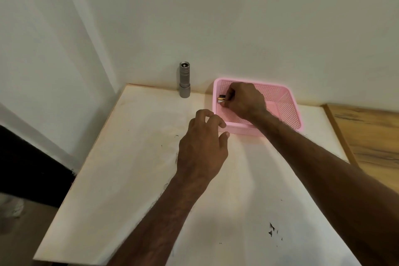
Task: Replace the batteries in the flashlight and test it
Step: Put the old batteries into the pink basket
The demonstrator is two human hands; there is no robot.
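Pink mesh plastic forms the basket (288, 111) at the back of the desk (129, 168). Batteries (221, 99) at its left end are pinched by the right hand (246, 101), its fingers curled. The left hand (201, 149) is held empty, loosely curled, just beside the basket's near corner. The flashlight (184, 80) is stood upright by the wall, left of the basket, untouched. Fetching batteries is judged the step in hand; next, the flashlight must be picked up and opened.

The right hand (246, 101) covers most of the batteries (221, 98) in the pink basket (289, 110); their count is indeterminate.
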